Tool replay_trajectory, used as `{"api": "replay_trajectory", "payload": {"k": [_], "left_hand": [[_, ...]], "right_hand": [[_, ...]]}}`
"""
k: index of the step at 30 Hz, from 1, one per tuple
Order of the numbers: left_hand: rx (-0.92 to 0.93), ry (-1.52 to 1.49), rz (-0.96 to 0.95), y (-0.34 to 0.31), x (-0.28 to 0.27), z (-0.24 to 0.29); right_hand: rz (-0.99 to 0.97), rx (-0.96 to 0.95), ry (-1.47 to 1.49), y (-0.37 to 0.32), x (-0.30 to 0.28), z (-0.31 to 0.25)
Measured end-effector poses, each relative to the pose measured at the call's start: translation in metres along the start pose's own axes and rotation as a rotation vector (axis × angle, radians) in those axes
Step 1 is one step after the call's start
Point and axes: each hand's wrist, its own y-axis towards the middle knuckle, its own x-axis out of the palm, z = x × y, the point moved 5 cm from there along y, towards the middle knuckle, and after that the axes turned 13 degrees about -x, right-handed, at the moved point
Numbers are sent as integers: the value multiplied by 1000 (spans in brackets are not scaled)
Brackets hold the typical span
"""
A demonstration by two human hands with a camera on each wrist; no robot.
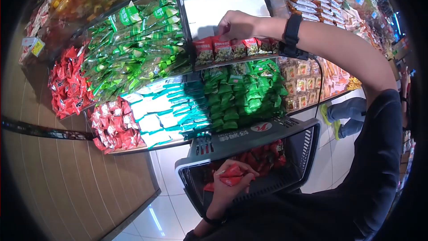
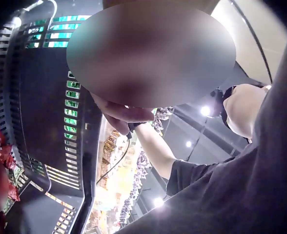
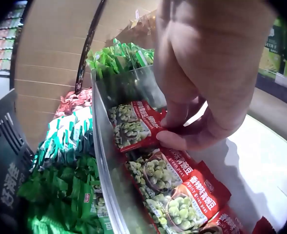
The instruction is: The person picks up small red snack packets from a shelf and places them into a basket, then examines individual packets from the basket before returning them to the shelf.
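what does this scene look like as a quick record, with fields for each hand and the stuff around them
place: shop shelf of clear snack bins
right: right hand reaches into the top bin and pinches a green-pea packet
left: left hand holds red packets over the basket
basket: black, with more red snack packs inside
nearby: green packets fill the bin to the left

Bare white bin floor [image 1: 214, 9] behind the red pea packets [image 1: 223, 51]; clear divider [image 1: 186, 31] close left.
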Motion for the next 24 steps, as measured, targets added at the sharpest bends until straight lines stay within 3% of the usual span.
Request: {"api": "replay_trajectory", "payload": {"k": [2, 6, 8, 11, 13, 14, 15, 16, 18, 21, 24], "left_hand": [[-9, 22, -17, 1, 0, -2], [-8, -1, -8, 0, 2, 7], [-11, -23, -10, -2, 4, 10], [37, -140, -105, -3, 4, 4], [92, -148, -166, -8, 10, 9], [94, -162, -154, -10, 16, 11], [86, -174, -200, -12, 20, 12], [90, -203, -325, -14, 25, 14], [58, -212, -385, -21, 39, 18], [9, -190, -446, -33, 62, 17], [-21, -91, -421, -43, 79, 9]], "right_hand": [[-7, -111, -183, 6, -1, 3], [-6, -202, -257, 8, -4, 0], [106, -236, -490, -1, -18, -17], [217, -238, -280, -42, -44, -60], [283, -361, -166, -88, -51, -91], [221, -263, -6, -123, -38, -133], [123, 171, -303, -159, -28, -140], [245, -203, -123, -193, -1, -155], [82, -319, -26, -245, 49, -161], [121, -210, 187, -304, 121, -147], [131, -94, 609, -322, 162, -128]]}}
